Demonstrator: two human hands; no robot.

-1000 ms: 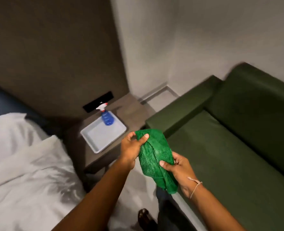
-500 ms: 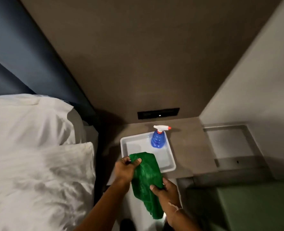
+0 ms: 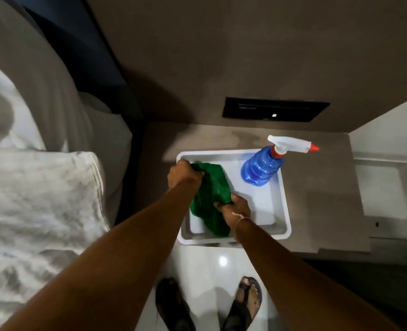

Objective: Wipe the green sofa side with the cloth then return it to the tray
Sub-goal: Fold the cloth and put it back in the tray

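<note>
both hands grip the green cloth (image 3: 212, 187) inside the white tray (image 3: 284, 201): left hand (image 3: 183, 174) fisted on its far end, right hand (image 3: 235, 207) pinching the near part.

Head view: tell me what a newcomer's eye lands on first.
The bright green cloth stands out, gripped by the left hand and right hand over the left half of the white tray. Next comes the blue spray bottle standing in the tray's far right corner.
</note>
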